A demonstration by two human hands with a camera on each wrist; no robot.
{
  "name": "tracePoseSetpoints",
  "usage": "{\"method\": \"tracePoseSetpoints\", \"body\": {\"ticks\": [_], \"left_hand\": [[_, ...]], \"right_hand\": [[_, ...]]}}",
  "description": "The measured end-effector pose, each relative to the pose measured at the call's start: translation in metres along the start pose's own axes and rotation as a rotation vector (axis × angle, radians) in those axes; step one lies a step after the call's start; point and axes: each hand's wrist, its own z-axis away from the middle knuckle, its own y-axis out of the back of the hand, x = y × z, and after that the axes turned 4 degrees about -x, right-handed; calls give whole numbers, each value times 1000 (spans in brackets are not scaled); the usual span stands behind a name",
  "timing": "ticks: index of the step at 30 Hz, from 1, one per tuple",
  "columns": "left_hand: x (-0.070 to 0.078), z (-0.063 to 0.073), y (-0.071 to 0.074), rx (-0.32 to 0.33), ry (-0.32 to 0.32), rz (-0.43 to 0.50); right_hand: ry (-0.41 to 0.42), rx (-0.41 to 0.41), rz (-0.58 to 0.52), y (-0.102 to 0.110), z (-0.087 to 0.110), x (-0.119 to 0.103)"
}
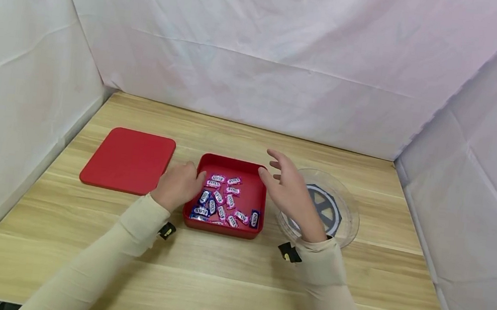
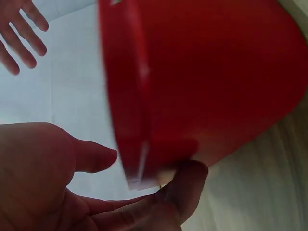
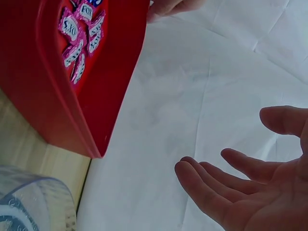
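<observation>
A square red box (image 1: 251, 190), its top uncovered, holds several small wrapped candies (image 1: 230, 201) in pink and blue wrappers. My left hand (image 1: 178, 185) grips the box's left side, thumb at the rim and fingers curled against the outer wall (image 2: 216, 86). Over the right rim hovers my right hand (image 1: 288, 187), fingers spread and nothing in them. In the right wrist view that hand (image 3: 250, 192) is apart from the box (image 3: 115, 77).
Left of the box lies a flat red lid (image 1: 131, 160). A round clear plastic container (image 1: 351, 219) with a dark patterned base stands to the right, partly under my right forearm. White cloth walls (image 1: 257, 75) enclose the wooden table (image 1: 217, 283) at the back and sides.
</observation>
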Motion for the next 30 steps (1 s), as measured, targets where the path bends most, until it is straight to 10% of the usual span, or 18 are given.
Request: {"method": "tracePoseSetpoints", "body": {"ticks": [30], "left_hand": [[-9, -13, -25, 23, -29, -134]], "right_hand": [[31, -142, 203, 1, -15, 15]]}}
